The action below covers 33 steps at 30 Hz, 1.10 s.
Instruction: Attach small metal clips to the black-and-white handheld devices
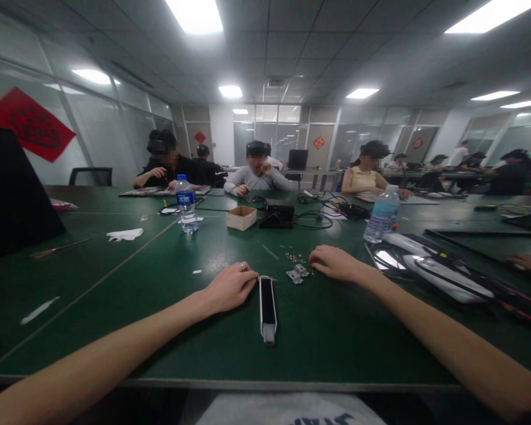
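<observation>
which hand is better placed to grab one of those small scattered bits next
Probably the right hand: its fingertips are already down beside the small scattered bits. The left hand looks farther from them, at the far end of the long black and silver piece.

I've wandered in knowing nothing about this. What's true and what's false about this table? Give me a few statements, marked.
1. The left hand is by the far end of the long black-and-white object. True.
2. The right hand is gripping a bottle. False: it is beside the small loose parts.
3. The blue-capped bottle stands upright. True.
4. The small open box is nearer the camera than both hands. False: it lies beyond them.
</observation>
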Tool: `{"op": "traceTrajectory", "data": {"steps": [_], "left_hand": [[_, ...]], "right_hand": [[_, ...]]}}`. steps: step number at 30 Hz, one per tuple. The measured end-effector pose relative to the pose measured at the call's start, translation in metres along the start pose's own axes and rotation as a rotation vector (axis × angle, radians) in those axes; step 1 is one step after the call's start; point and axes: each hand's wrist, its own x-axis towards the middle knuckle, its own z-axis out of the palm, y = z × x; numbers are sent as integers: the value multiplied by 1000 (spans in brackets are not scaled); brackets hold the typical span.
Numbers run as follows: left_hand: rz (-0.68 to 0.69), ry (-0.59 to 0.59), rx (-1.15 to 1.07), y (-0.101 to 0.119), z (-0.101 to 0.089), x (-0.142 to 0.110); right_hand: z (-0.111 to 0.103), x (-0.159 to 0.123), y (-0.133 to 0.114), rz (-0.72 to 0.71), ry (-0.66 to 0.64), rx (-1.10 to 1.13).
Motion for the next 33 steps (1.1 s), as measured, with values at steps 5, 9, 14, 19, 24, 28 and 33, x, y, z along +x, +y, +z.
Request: {"op": "traceTrajectory", "data": {"steps": [5, 9, 14, 19, 24, 28, 33], "left_hand": [[13, -3, 13, 0, 1, 1], [11, -1, 17, 2, 1, 2], [1, 0, 8, 4, 0, 2], [0, -5, 1, 3, 0, 2], [18, 7, 7, 3, 1, 1], [16, 7, -7, 3, 1, 1], [13, 2, 12, 3, 0, 2]], "right_hand": [[-4, -2, 2, 8, 23, 2], [-8, -6, -1, -97, -41, 113], [-12, -8, -7, -60, -109, 169], [-15, -9, -9, -10, -133, 190], [-11, -9, -6, 18, -135, 243], [-10, -8, -7, 81, -164, 263], [-10, -7, -9, 137, -195, 264]]}}
